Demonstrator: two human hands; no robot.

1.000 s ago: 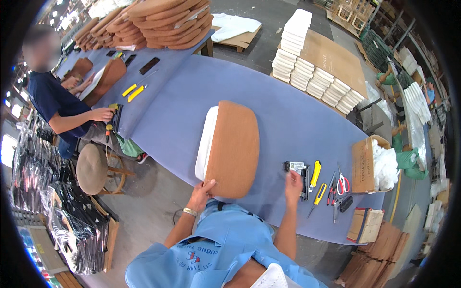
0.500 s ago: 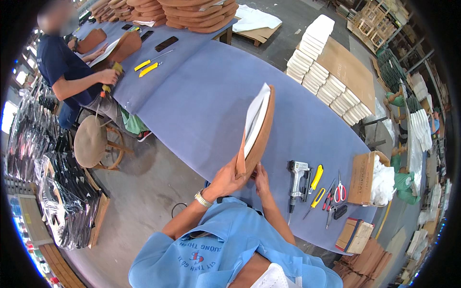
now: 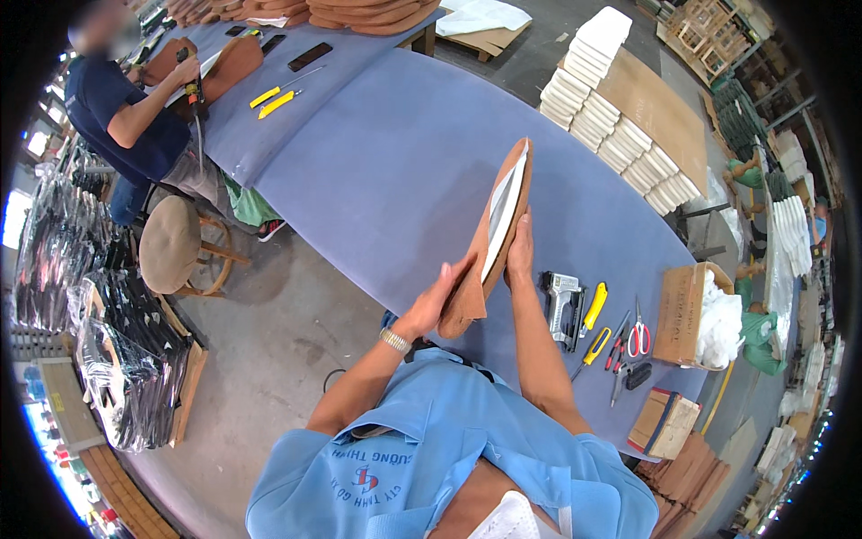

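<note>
A curved, brown-covered chair pad [image 3: 467,301] stands on edge between my hands, over the near side of the blue table. White lining shows in the open gap along its rim, and its brown cover flap hangs loose on the left. My left hand [image 3: 437,298], with a metal watch at the wrist, presses its fingers against the pad's near left side. Farther up, my right hand [image 3: 521,247] grips the right side, its fingers partly hidden behind the pad. A staple gun [image 3: 563,310] lies on the table right of my right forearm.
Beside the staple gun lie a yellow cutter [image 3: 594,305], a yellow-handled screwdriver [image 3: 596,346], pliers and scissors [image 3: 638,340]. A carton of white stuffing [image 3: 680,314] stands at the right edge. White pads [image 3: 588,99] are stacked beyond the table. A co-worker [image 3: 126,117] works at the far left.
The pad has turned more upright and its flap now lies closer over the lining. My right hand has moved up along its right side. The co-worker has lifted a tool to their own piece.
</note>
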